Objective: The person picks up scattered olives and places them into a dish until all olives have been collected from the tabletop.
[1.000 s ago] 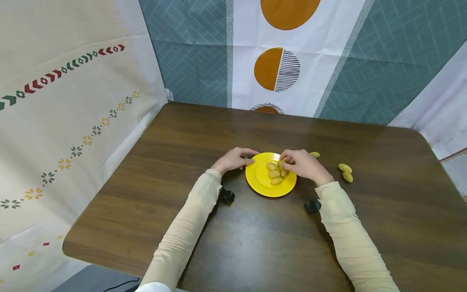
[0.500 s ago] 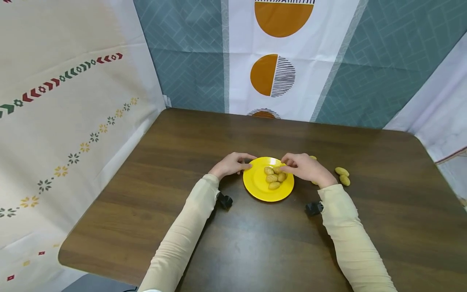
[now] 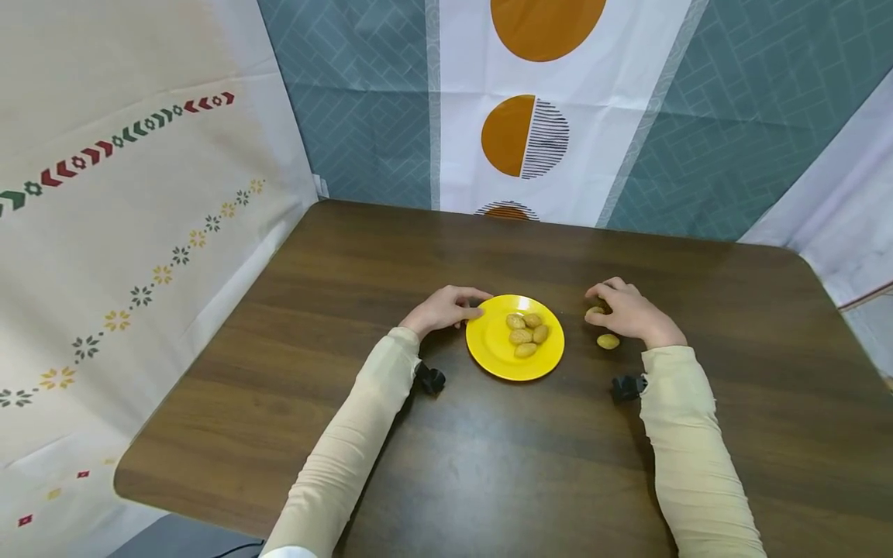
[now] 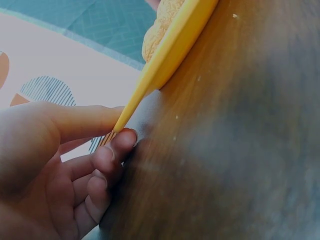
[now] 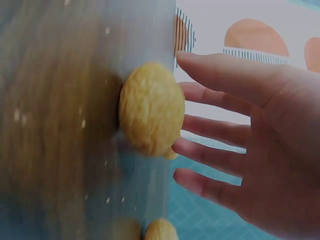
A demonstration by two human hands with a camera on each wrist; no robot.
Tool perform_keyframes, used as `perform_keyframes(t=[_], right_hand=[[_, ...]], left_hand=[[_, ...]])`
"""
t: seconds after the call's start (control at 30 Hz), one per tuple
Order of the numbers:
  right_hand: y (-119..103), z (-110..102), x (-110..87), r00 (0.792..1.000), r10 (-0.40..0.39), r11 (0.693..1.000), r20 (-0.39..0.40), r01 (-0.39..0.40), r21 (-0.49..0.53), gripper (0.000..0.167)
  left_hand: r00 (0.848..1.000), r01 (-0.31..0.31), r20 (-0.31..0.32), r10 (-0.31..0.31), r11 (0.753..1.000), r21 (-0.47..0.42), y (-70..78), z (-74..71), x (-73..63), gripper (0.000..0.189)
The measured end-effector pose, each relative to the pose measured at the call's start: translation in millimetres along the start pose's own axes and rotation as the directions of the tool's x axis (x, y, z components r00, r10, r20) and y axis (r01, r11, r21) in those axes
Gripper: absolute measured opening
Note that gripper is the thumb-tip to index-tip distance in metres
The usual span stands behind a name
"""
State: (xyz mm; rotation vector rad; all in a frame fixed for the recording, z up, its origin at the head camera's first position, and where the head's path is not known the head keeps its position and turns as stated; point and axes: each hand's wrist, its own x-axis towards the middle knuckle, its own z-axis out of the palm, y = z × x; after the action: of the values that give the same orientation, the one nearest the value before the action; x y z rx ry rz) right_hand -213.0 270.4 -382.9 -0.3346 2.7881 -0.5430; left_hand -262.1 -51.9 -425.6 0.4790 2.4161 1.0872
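A round yellow plate (image 3: 488, 353) holds several wrinkled, oval, yellow-tan walnuts (image 3: 520, 336). My left hand (image 3: 441, 308) pinches its left rim, thumb above and index finger below; in the left wrist view the plate's edge (image 4: 165, 60) is seen side-on. My right hand (image 3: 631, 311) hovers right of the plate with fingers spread around a walnut (image 3: 597, 311), holding nothing. Another walnut (image 3: 608, 342) lies just in front of that hand. The right wrist view shows a large walnut (image 5: 152, 109) near the fingertips; whether they touch it I cannot tell. A further walnut (image 5: 161, 230) shows at the bottom.
Everything stands on a dark brown wooden table (image 3: 488, 465) with rounded corners. Behind it hangs a patterned teal and white cloth (image 3: 363, 116), and a cream cloth (image 3: 139, 232) covers the left side. Black wrist cameras sit under both cuffs.
My right hand has left the walnuts on the plate with nothing in it and moved right to the walnuts on the table. My left hand has kept its grip on the plate's rim.
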Motion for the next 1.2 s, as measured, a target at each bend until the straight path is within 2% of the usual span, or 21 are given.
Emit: perform_keyframes(t=[0.13, 0.3, 0.4, 0.63, 0.83, 1.2], right_hand=[[9.6, -2.1, -1.1, 0.999, 0.025, 0.999, -0.024, -0.025, 0.03, 0.051], [16.2, -1.6, -1.5, 0.992, 0.099, 0.994, -0.083, -0.094, 0.063, 0.05], [20.4, -0.7, 0.3, 0.989, 0.123, 0.991, -0.08, -0.119, 0.054, 0.048], [26.6, 1.5, 1.2, 0.993, 0.09, 0.996, -0.07, -0.088, 0.026, 0.035], [28.3, 6.3, 1.0, 0.993, 0.069, 0.998, -0.101, -0.067, 0.016, 0.023], [26.4, -0.6, 0.3, 0.988, 0.059, 0.998, -0.145, -0.061, -0.009, 0.015]], left_hand=[[1.0, -0.003, -0.001, 0.003, 1.0, 0.005, 1.8, 0.8, 1.1, 0.038], [1.0, 0.004, 0.006, -0.004, 1.0, 0.011, 2.0, 2.2, 1.5, 0.038], [1.0, -0.001, 0.008, 0.001, 1.0, 0.013, 2.9, 1.9, 1.5, 0.038], [1.0, -0.001, 0.011, 0.001, 1.0, 0.018, 1.1, 1.7, 1.7, 0.038], [1.0, 0.004, 0.013, -0.005, 1.0, 0.016, -1.7, 2.8, 0.5, 0.038], [1.0, 0.003, 0.004, -0.003, 1.0, 0.011, 0.4, -0.1, 0.9, 0.038]])
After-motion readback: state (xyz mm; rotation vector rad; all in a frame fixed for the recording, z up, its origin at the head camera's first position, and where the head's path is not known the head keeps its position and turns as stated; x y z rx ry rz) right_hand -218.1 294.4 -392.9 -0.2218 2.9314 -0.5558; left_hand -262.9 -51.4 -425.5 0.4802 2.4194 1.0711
